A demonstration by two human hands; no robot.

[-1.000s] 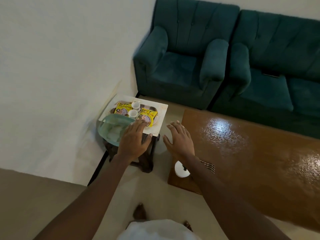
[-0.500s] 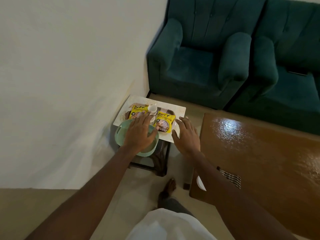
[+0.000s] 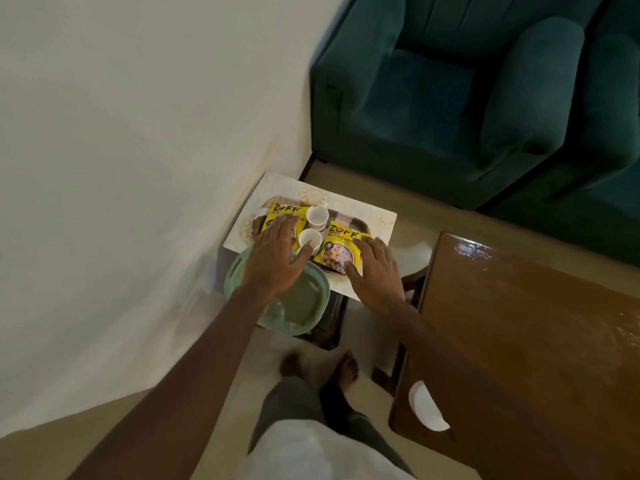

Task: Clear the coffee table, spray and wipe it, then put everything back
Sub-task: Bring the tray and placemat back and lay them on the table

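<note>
On a small side stool by the wall lies a white mat (image 3: 377, 218) with a brown tray (image 3: 337, 216) on it. The tray carries two yellow snack packets, one on the left (image 3: 282, 211) and one on the right (image 3: 337, 249), plus two small white cups, one further back (image 3: 317, 215) and one nearer (image 3: 309, 237). My left hand (image 3: 277, 258) lies with straight fingers over the left packet, thumb by the near cup. With its fingers spread, my right hand (image 3: 375, 271) rests on the right packet and the tray's right edge. A mint green basket (image 3: 304, 299) sits under my left wrist.
The glossy brown coffee table (image 3: 536, 341) stands to the right, with a white round object (image 3: 424, 408) at its near left edge. Teal armchairs (image 3: 450, 98) fill the back. A white wall (image 3: 138, 168) runs along the left. My bare feet (image 3: 343, 372) stand on the floor below.
Both hands have reached forward from in front of the stool onto the tray, now resting on the two snack packets. The view has moved closer and turned left.
</note>
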